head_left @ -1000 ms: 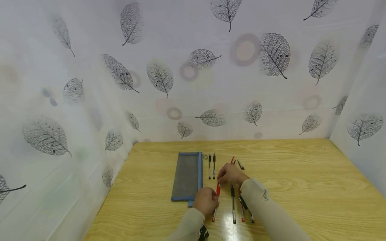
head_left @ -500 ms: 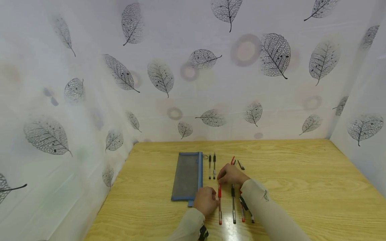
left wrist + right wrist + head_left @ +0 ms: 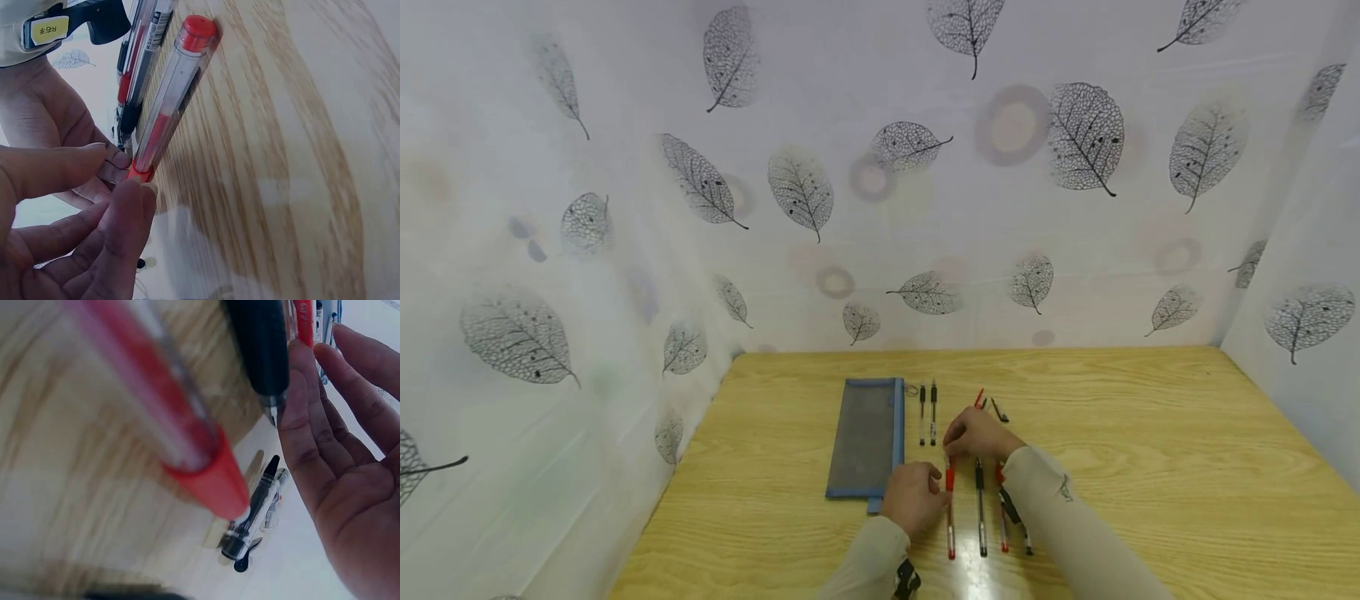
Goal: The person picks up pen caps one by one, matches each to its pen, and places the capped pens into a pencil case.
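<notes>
1. The red pen (image 3: 951, 522) is between the two hands, to the right of the pouch (image 3: 864, 440) and apart from it, its rear end pointing toward the person.
2. The right hand (image 3: 979, 435) is at the front end of this pen – thumb and finger pinching it near the tip.
3. The left hand (image 3: 913, 498) is beside the pen's grip, its bent fingers touching it; whether they pinch it, I cannot tell.
4. Just right of the red pen lies a black pen (image 3: 981, 512), well apart from the left hand. Next come a second red pen (image 3: 1003, 532) and another dark-ended pen (image 3: 1028, 543), both partly hidden by the right sleeve (image 3: 1067, 508).
5. Two more black pens lie side by side near the pouch's upper right corner, beyond the left hand.
6. Past the right hand lie a small red piece (image 3: 978, 397) and small black pieces (image 3: 999, 410).
7. Everything lies on a wood-grain surface (image 3: 1150, 467) – behind it hangs a pale leaf-print sheet (image 3: 962, 225).
</notes>
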A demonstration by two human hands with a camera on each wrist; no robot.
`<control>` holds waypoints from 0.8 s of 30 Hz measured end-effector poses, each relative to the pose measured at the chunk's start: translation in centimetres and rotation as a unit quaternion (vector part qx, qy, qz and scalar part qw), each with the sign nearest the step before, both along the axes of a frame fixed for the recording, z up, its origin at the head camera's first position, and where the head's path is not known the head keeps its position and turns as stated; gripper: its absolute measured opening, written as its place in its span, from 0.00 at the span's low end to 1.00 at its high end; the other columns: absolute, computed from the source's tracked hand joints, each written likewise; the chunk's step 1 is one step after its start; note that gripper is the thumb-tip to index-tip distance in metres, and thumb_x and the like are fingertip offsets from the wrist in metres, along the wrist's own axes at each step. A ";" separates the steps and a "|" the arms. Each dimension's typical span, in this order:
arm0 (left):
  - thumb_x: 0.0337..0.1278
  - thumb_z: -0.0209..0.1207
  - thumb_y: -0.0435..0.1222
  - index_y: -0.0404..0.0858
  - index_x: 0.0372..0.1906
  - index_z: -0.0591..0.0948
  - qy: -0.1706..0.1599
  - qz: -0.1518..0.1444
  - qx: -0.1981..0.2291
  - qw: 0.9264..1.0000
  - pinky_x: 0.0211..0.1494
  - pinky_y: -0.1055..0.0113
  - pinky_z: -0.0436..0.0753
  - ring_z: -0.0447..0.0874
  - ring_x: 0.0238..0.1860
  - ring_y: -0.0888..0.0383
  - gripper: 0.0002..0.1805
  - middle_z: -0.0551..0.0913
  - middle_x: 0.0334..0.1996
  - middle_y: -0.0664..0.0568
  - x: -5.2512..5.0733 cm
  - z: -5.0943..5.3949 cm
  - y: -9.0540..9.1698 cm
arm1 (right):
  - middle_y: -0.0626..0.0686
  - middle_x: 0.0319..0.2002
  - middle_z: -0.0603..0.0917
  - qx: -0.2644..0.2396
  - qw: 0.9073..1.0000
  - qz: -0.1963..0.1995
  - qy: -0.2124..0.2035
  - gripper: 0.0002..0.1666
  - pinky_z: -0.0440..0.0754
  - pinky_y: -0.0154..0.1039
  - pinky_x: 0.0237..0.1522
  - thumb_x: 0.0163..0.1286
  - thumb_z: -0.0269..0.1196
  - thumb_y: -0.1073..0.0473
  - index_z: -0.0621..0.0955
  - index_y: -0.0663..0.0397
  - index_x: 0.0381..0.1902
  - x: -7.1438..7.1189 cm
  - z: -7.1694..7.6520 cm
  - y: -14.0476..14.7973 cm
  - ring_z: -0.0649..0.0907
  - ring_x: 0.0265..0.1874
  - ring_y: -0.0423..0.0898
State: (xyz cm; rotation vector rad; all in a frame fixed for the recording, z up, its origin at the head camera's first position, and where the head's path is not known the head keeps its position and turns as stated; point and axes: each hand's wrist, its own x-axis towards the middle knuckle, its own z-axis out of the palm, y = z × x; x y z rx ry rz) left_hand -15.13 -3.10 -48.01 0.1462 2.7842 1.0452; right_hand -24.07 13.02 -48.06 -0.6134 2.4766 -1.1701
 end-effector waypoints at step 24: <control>0.52 0.69 0.36 0.30 0.52 0.80 -0.079 0.027 0.219 0.972 0.26 0.66 0.83 0.82 0.23 0.60 0.22 0.82 0.32 0.53 0.5 -0.9 3.0 | 0.59 0.43 0.84 -0.073 0.995 -0.064 0.006 0.15 0.84 0.47 0.38 0.68 0.62 0.61 0.83 0.68 0.46 0.3 1.0 5.7 0.84 0.37 0.51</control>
